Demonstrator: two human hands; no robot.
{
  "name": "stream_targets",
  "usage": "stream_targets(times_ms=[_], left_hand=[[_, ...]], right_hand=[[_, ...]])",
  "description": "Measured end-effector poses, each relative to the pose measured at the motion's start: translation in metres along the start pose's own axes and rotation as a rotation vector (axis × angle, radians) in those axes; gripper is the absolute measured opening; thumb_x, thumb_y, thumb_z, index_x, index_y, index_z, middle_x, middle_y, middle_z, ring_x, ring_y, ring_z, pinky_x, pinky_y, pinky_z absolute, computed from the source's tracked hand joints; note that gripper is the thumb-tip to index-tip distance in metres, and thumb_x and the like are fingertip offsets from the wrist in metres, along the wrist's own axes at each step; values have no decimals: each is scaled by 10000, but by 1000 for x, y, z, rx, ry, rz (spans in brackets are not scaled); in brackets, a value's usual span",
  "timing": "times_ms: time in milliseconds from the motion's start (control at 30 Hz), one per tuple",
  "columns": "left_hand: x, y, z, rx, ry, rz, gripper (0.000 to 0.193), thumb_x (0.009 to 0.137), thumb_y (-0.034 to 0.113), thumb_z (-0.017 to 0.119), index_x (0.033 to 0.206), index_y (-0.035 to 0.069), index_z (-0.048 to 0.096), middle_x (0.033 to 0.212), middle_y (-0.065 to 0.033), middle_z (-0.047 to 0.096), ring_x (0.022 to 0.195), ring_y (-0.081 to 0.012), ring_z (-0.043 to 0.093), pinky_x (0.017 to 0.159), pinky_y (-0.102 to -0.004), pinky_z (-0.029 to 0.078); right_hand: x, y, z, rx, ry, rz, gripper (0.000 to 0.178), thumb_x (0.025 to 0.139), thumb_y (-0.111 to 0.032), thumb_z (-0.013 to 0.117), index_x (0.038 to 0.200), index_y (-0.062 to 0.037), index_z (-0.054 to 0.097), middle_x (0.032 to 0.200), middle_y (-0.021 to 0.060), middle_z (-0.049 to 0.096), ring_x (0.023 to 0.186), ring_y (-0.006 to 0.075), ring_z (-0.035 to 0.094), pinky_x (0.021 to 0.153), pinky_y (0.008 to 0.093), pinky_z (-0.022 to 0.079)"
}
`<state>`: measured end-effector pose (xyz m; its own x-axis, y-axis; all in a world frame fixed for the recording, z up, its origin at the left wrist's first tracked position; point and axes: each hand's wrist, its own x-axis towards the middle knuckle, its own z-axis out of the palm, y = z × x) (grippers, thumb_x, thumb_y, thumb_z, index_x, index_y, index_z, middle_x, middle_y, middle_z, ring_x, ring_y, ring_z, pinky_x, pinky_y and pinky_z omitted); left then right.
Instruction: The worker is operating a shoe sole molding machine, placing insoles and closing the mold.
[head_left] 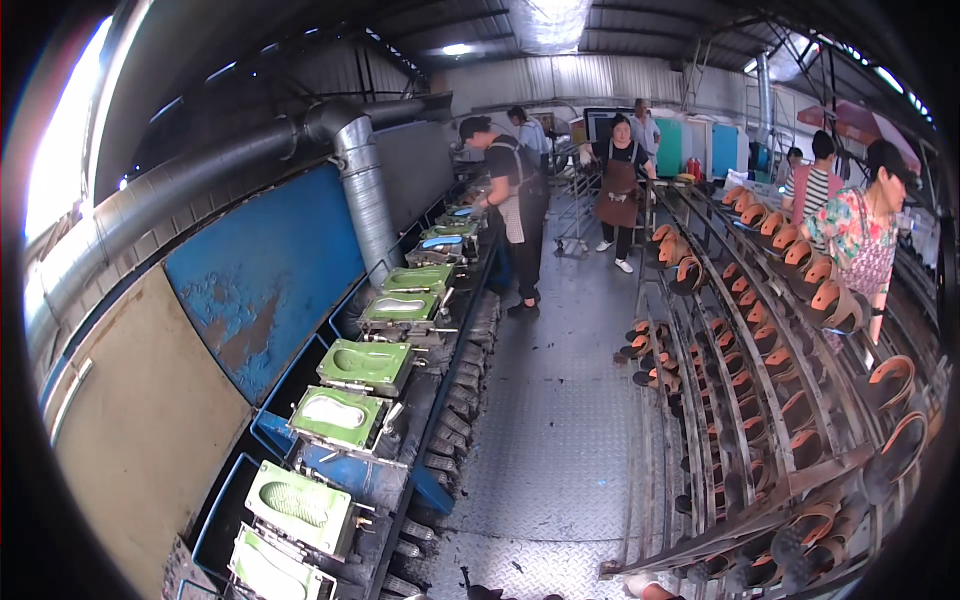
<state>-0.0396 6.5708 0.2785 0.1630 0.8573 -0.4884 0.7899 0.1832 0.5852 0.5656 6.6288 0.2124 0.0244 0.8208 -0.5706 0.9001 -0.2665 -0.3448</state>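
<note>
At the lower edge, beside the near corner of a metal rack (720,515), shows a small part of what looks like my right hand (650,586). Its fingers are too cut off to read, and I cannot tell whether it touches the rack. My left hand is out of the picture. Rows of open sandals or slippers with tan-orange straps (892,378) and dark soles sit along the rack's rails. On the left, a line of opened green sole moulds (368,364) stands on a machine bench; one nearer mould (340,412) has a whitish sole-shaped cavity.
A person in an apron (515,190) leans over the bench's far end. Another in a brown apron (618,190) stands in the aisle (550,440), and one in a floral top (865,230) is behind the rack. A silver duct (368,190) drops behind the moulds.
</note>
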Motion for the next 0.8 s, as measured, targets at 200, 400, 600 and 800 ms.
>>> stream_targets(times_ms=[200, 400, 600, 800], left_hand=[[15, 103, -56, -126, 217, -150, 382, 911, 339, 728, 1156, 47, 713, 1063, -155, 745, 901, -307, 700, 808, -406, 566], [49, 64, -36, -3, 84, -89, 361, 803, 297, 719, 1130, 143, 729, 1192, -99, 688, 1132, -336, 627, 983, -437, 523], [51, 32, -37, -43, 79, -74, 252, 835, 309, 687, 1021, 145, 731, 1092, -111, 687, 1052, -350, 622, 917, -479, 523], [77, 16, -46, -175, 144, -213, 245, 835, 286, 690, 1030, 144, 730, 1085, -125, 684, 1042, -358, 622, 908, -482, 525]], right_hand=[[25, 43, 73, -338, -93, -364, 254, 863, -258, 622, 941, -85, 790, 968, 203, 759, 961, 396, 729, 848, 528, 581], [89, 53, 79, -300, -5, -481, 247, 839, -233, 628, 939, -70, 784, 976, 210, 756, 955, 394, 729, 849, 530, 582], [181, 15, 19, -578, -73, -430, 297, 848, -178, 594, 1051, -63, 778, 1072, 192, 750, 1020, 344, 725, 863, 488, 580], [231, -34, -22, -554, -126, -563, 378, 992, -157, 455, 1296, -48, 649, 1380, 206, 625, 1237, 345, 630, 1058, 423, 514]])
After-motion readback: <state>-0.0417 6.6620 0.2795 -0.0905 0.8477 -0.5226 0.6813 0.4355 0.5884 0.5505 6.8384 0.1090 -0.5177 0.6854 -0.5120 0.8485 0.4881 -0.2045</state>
